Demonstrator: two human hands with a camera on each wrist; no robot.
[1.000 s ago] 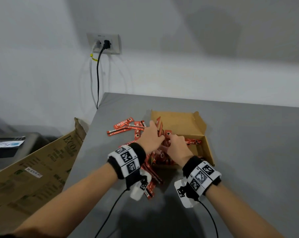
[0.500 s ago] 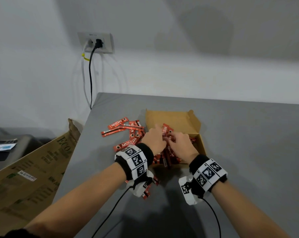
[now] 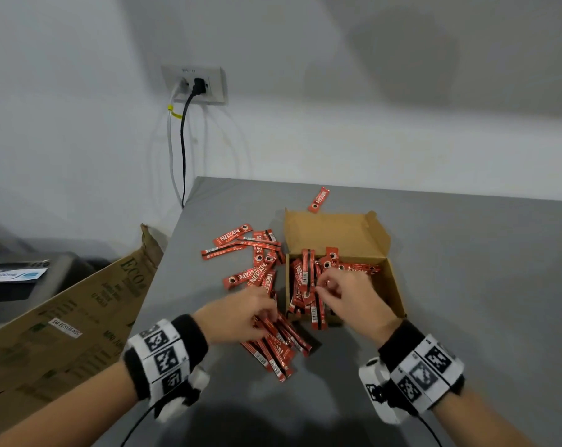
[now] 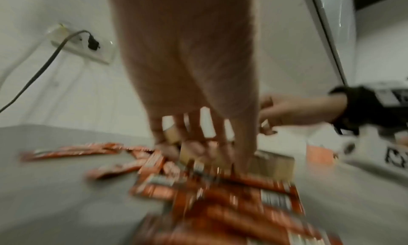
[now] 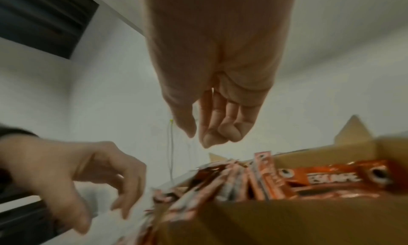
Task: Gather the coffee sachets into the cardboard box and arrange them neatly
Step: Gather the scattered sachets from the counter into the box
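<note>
An open cardboard box lies on the grey table. Several red coffee sachets stand bunched in its left side, with more lying flat further right. Loose sachets are scattered left of the box, and one sachet lies behind it. My left hand reaches down with spread fingers onto a pile of sachets in front of the box. My right hand hovers over the box, fingers loosely curled with nothing between them.
A large printed carton leans against the table's left edge. A wall socket with hanging cables sits behind the table's left corner. A dark object with a tube on it is at far left.
Both hands were together at the box over a bundle of sachets. My left hand has drawn back to the pile in front of the box, and my right hand has let go.
</note>
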